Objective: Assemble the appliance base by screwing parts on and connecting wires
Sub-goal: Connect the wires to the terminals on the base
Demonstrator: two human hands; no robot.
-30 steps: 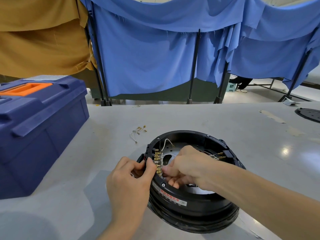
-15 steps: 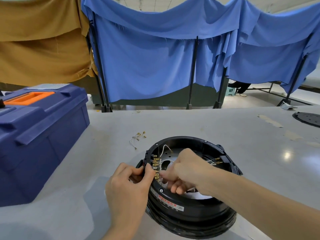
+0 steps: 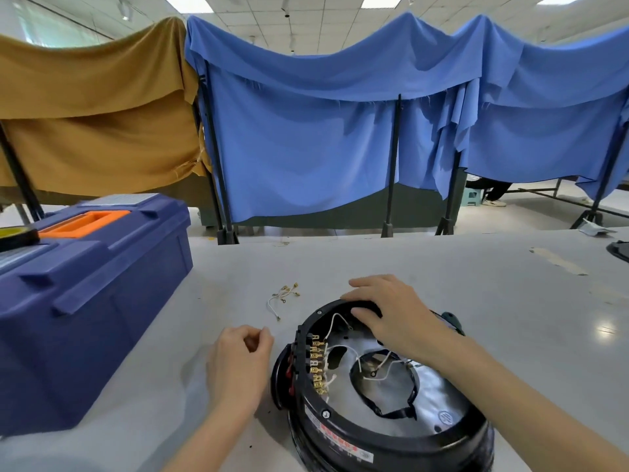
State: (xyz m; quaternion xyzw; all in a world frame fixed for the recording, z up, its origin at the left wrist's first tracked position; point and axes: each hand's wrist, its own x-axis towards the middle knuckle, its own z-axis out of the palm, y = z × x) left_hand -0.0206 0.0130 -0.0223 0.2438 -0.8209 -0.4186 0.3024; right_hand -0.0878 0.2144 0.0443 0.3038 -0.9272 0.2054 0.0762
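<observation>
appliance base: black and round, open side up on the grey table, right in front of the person
right hand: fingers curled over the far rim of the base, holding it
left hand: on the table just left of the base, not touching it; fingers curled with the thumb against a fingertip. i cannot tell whether anything small is pinched there
step in hand: wiring, as i read it. the brass terminal row on the left inner wall carries white wires, while a ring-ended wire lies loose in the middle
next move: probably steady or turn the base, then fetch the spare wires lying beyond the left hand — tiny terminals call for a fingertip pinch
edges and room: the blue toolbox hems in the left side; the table is open to the right and beyond — though something with a dark green handle sits half hidden behind the right wrist
</observation>
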